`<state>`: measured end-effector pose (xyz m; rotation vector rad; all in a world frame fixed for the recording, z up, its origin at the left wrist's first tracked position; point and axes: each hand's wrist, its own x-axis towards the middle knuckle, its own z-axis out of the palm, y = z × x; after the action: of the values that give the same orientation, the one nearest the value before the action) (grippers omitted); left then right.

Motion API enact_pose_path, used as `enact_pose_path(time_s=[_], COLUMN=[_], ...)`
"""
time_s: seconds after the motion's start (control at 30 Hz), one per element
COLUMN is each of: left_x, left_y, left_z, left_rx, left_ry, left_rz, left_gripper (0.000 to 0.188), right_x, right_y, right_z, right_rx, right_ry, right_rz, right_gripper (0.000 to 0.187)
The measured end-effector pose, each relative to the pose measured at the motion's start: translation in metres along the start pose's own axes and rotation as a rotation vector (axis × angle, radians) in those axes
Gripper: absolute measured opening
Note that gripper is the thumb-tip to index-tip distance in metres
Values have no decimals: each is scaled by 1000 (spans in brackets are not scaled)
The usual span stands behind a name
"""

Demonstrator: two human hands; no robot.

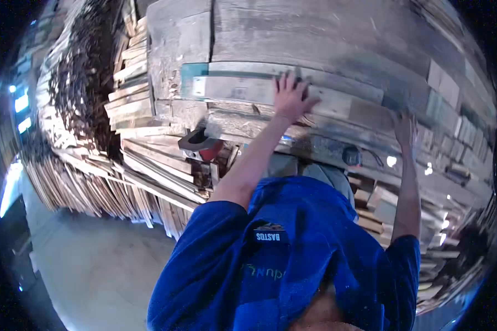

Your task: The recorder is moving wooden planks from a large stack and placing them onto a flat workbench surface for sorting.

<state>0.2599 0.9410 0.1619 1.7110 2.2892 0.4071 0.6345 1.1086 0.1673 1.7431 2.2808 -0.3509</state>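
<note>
My left hand [292, 98] lies flat with its fingers spread on a long pale plank [232, 88]. The plank runs left to right across a wooden work surface [315, 33] and has a teal-painted left end. Touching its far edge is a second narrow board [243, 67], teal at the same end. My right hand [407, 129] rests at the right part of the plank; motion blur hides how its fingers are set. A round dark object [352, 155], perhaps a tape measure, sits on the near ledge between my arms.
A dark tool with a red side [201, 146] stands left of my left forearm. Stacked wood strips [132, 88] line the left side, beside a heap of offcuts [72, 94]. Loose slats [160, 171] lean lower left, above a concrete floor [105, 265]. More wood pieces [447, 105] lie at the right.
</note>
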Motion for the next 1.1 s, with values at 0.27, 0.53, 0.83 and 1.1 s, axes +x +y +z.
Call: enact_pose_path(time_s=[0.27,0.53,0.83,1.1], left_x=[-8,-12,-13,-20], left_y=[6,2,5,6], left_z=[15,16,12,20], left_rx=[-100,-54,11,-10], left_ry=[128,142,125,165], left_rz=[0,8,9,37], left_gripper=[66,71,78,80], right_x=[12,-18,-23,-34], right_y=[37,-15,-24,-21], right_z=[18,44,52,62], right_rx=[-114,78,69,49], right_ry=[-119,347,447,552], right_rz=[14,-7,125,140], right_gripper=[57,53,56,65])
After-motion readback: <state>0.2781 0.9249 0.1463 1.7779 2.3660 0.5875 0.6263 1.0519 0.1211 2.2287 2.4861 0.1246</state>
